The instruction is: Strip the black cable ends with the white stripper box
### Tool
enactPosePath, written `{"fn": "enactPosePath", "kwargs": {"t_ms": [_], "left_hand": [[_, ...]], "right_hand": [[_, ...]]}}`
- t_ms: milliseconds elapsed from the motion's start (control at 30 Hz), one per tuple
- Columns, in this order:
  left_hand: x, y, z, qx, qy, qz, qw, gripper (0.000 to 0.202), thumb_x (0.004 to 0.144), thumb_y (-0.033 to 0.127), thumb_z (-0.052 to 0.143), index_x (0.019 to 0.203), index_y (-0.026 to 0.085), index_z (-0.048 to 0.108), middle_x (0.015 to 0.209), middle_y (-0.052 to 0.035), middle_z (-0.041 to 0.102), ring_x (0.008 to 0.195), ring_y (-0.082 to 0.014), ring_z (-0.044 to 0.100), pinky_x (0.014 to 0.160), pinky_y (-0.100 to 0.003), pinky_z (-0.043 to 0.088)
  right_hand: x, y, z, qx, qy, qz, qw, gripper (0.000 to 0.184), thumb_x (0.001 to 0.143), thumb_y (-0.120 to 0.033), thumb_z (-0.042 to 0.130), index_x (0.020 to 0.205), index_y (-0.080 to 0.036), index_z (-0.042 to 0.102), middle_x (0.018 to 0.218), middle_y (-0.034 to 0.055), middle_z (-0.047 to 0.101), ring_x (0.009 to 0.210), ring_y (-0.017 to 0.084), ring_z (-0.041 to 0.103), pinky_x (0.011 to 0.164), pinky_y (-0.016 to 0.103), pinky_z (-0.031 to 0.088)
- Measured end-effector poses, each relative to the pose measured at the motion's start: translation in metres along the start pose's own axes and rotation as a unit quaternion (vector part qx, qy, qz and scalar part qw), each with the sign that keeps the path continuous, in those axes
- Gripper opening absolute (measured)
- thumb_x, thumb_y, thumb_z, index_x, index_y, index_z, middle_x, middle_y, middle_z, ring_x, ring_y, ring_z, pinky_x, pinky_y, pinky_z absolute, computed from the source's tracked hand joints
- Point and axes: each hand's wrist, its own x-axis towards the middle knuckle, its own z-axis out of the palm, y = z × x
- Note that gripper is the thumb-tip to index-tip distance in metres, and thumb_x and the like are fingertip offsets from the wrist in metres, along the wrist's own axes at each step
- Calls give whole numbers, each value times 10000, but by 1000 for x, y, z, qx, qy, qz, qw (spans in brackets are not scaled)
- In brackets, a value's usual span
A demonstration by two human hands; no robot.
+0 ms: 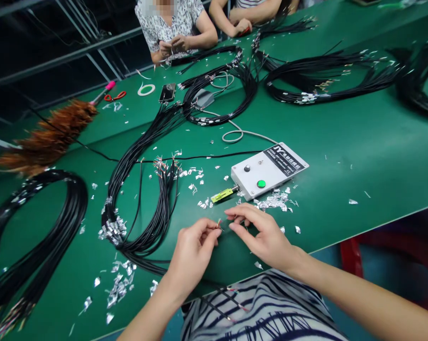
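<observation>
My left hand (193, 246) is closed in a pinch on the stripped end of a cable, whose thin wires (218, 223) stick up past the thumb and forefinger. Just to the right is my right hand (259, 233), its thumb and fingers apart and pointing at those wires; I see nothing held in it. Beyond both hands sits a white control box (247, 174) with a green button, a knob and a black label. A yellow-green tip (224, 194) juts from its left side. Cable ends (221, 303) lie across my lap.
Looped black cable bundles (157, 239) cover the left of the green table (345, 161), with more bundles (306, 97) at the back. Foil scraps (276, 201) are scattered about. A feather duster (57, 130), red scissors (115, 96), tape (146, 90) and a phone (167, 92) lie beyond. Two people sit opposite.
</observation>
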Motion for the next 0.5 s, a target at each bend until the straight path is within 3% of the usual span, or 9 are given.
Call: {"fn": "enactPosePath", "kwargs": {"t_ms": [133, 333, 433, 500], "left_hand": [[0, 0, 1, -22, 18, -12, 1000, 159, 871, 295, 560, 817, 174, 648, 627, 8, 623, 594, -142, 585, 582, -235, 430], [0, -5, 3, -88, 25, -25, 995, 192, 872, 334, 560, 829, 167, 646, 605, 15, 591, 590, -138, 565, 584, -238, 428], [1, -6, 4, -118, 26, -32, 992, 192, 863, 335, 572, 822, 160, 639, 594, 16, 582, 581, -135, 554, 580, -238, 424], [2, -5, 4, -126, 27, -37, 991, 194, 858, 336, 579, 807, 157, 634, 583, 15, 576, 575, -134, 548, 576, -239, 420]], "right_hand": [[-1, -2, 6, -51, 10, -82, 995, 315, 928, -123, 562, 1233, -198, 584, 1013, 73, 673, 800, 150, 653, 790, 334, 566], [-6, -3, 9, -164, 14, -144, 976, 319, 932, -112, 545, 1237, -198, 589, 1011, 90, 711, 886, 204, 676, 723, 355, 569], [-6, -3, 9, -134, 12, -120, 984, 286, 932, -128, 544, 1202, -200, 605, 1022, 87, 713, 889, 198, 680, 739, 354, 565], [-3, -4, 8, -67, 19, -49, 996, 262, 926, -162, 554, 1178, -200, 613, 1011, 79, 701, 805, 167, 675, 684, 316, 557]]}}
